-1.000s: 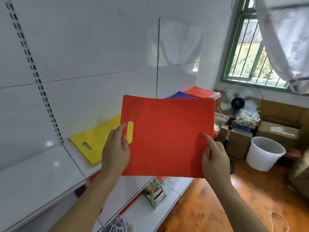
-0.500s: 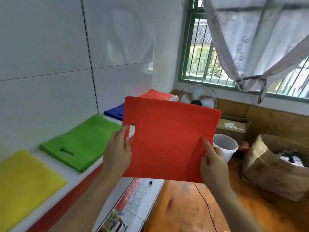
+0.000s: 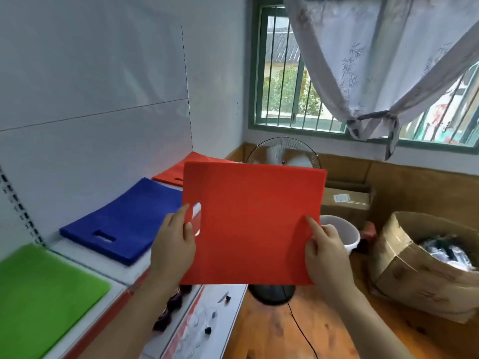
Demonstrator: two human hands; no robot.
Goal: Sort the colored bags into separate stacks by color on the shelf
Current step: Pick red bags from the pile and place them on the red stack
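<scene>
I hold a flat red bag (image 3: 252, 221) upright in front of me, above the shelf's front edge. My left hand (image 3: 176, 244) pinches its left side beside the handle cut-out. My right hand (image 3: 325, 252) pinches its lower right edge. On the white shelf (image 3: 119, 270) lie a green stack (image 3: 44, 288) at the near left, a blue stack (image 3: 127, 218) in the middle and a red stack (image 3: 176, 172) at the far end, partly hidden behind the held bag.
A standing fan (image 3: 282, 156) is behind the held bag, its base (image 3: 272, 294) on the wooden floor. A white bucket (image 3: 344, 234), cardboard boxes (image 3: 425, 270) and a curtained window (image 3: 311, 73) are to the right. A lower shelf (image 3: 207, 317) holds small items.
My view has swung right along the shelf: the yellow stack left the frame, and the blue and red stacks came closer. Both hands keep the same grip on the red bag.
</scene>
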